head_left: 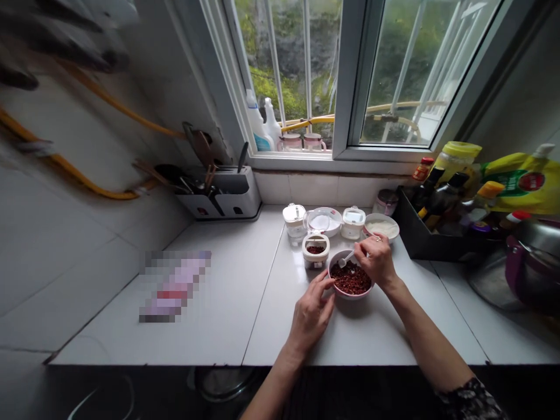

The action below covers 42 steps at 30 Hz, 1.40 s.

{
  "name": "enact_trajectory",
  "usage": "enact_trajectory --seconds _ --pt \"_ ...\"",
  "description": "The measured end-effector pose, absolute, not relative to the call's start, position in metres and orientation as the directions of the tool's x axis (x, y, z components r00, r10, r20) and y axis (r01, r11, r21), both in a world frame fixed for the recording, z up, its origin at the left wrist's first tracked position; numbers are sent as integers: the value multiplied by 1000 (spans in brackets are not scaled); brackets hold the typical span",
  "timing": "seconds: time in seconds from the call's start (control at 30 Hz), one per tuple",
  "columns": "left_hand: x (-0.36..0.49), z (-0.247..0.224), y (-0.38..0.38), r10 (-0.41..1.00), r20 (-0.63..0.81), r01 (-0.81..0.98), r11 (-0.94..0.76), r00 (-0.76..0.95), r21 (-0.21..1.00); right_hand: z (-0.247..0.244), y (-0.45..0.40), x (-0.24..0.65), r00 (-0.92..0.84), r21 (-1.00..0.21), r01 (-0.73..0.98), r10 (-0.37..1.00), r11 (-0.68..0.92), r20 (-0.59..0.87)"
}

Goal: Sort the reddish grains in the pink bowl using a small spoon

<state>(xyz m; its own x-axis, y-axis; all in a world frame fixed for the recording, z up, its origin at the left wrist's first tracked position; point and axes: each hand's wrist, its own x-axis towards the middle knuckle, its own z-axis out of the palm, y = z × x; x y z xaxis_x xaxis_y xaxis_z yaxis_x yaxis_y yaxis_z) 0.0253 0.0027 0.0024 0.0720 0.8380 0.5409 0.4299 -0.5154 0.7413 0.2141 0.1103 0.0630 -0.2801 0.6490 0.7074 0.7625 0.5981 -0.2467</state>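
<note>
A pink-rimmed bowl (351,286) of dark red flakes stands on the white tiled counter. My left hand (311,312) holds the bowl's left side, thumb and fingers at the rim. Above the bowl's right side, my right hand (377,259) is closed on a small white spoon (345,259), whose tip is over the flakes. Just behind and left of the bowl sits an open jar (315,259) with dark red contents. Farther back are two white-lidded jars (294,224) (352,223), a dish of white powder (326,221) and a bowl of pale contents (382,226).
A black box (431,239) of bottles stands at the right, beside a metal pot (538,262). At the back left is a grey utensil holder (236,195). A blurred pinkish item (179,286) lies on the left counter. The window sill (297,160) runs behind.
</note>
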Motion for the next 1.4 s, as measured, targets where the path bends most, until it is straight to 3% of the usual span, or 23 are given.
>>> enact_trajectory --seconds 0.33,0.6,1.17,1.4 --pt "22 2 2 833 547 479 -514 80 712 46 116 220 -205 -423 724 756 544 621" --pt "23 2 2 834 546 477 -512 78 714 46 115 217 -236 -451 697 772 558 590" --pt "23 3 2 842 533 474 -501 75 724 46 114 222 -132 -523 675 782 521 609" --pt "23 2 2 847 524 459 -500 84 734 45 115 223 -132 -479 705 760 523 637"
